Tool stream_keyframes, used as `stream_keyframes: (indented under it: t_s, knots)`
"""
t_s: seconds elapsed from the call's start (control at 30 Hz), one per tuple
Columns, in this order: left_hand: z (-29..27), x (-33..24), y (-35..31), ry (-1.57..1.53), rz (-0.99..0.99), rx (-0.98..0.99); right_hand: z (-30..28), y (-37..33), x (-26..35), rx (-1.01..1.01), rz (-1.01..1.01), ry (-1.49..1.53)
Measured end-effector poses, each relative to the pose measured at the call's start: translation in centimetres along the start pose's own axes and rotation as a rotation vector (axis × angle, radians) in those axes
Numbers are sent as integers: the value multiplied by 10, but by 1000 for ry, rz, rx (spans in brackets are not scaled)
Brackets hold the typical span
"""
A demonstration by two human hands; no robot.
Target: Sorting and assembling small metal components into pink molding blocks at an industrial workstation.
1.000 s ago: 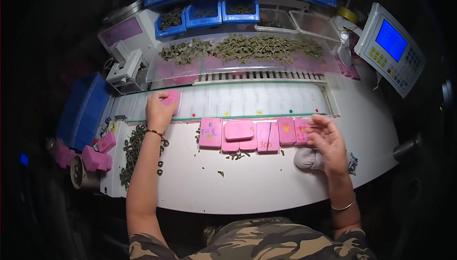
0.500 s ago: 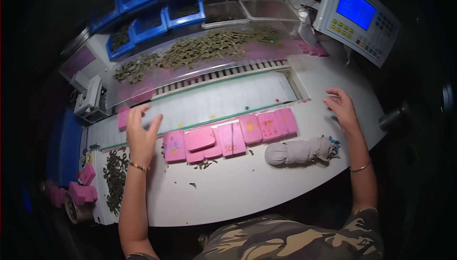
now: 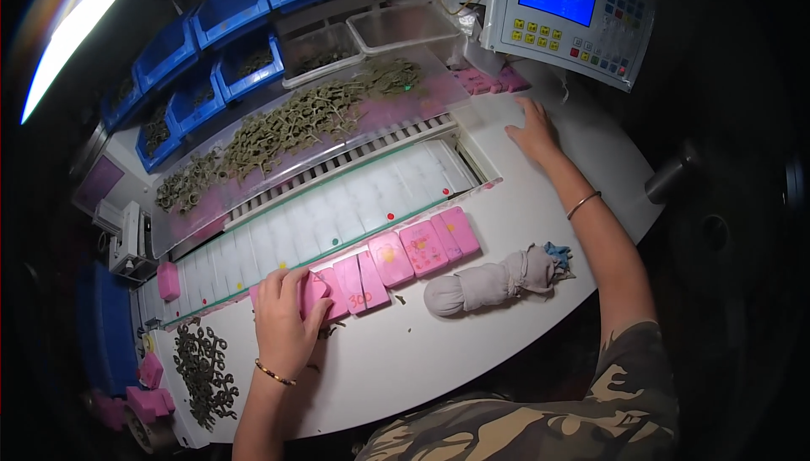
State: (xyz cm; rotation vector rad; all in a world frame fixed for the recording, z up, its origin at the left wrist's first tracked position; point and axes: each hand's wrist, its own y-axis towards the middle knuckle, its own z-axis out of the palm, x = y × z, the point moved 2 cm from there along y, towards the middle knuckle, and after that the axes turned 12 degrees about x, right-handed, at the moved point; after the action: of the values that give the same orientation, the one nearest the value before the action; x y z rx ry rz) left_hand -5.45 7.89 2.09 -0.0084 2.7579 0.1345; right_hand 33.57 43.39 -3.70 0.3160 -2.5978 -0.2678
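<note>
My left hand (image 3: 287, 318) is down at the row of pink blocks, fingers and thumb closed around the small pink block (image 3: 313, 292) that sits on top of the row. That hand hides part of the row's left end. Beside it lie a pink block with a dark line across it (image 3: 361, 284) and more pink blocks (image 3: 391, 259). Reaching over the far right of the white table, my right hand (image 3: 534, 132) is open with nothing in it. Nearest to it are several pink pieces (image 3: 489, 80) beneath the control panel (image 3: 565, 18).
A glass-edged white channel (image 3: 321, 225) runs behind the blocks. Small metal parts (image 3: 291, 124) heap on a clear sheet; others (image 3: 204, 372) lie at left. Blue bins (image 3: 232, 14) stand at the back. A wrapped grey cloth roll (image 3: 485, 285) lies at front right.
The view has shifted. My left hand has come down onto the top pink block and closed on it. My right hand has moved farther forward, toward the control panel.
</note>
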Motion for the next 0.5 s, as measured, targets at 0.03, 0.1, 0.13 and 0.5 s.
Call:
stream_keyframes:
  t_s: [0.03, 0.1, 0.13, 0.5]
  knots:
    - [0, -5, 1, 29, -11, -34, 3, 5, 0, -12, -15, -14]
    - [-3, -19, 4, 84, 30, -85, 9, 14, 0, -35, -34, -92]
    - [-5, -28, 6, 136, 73, -138, 11, 17, 1, -59, -52, -174]
    - [65, -110, 86, -78, 365, -8, 18, -17, -15, 276, 87, 588]
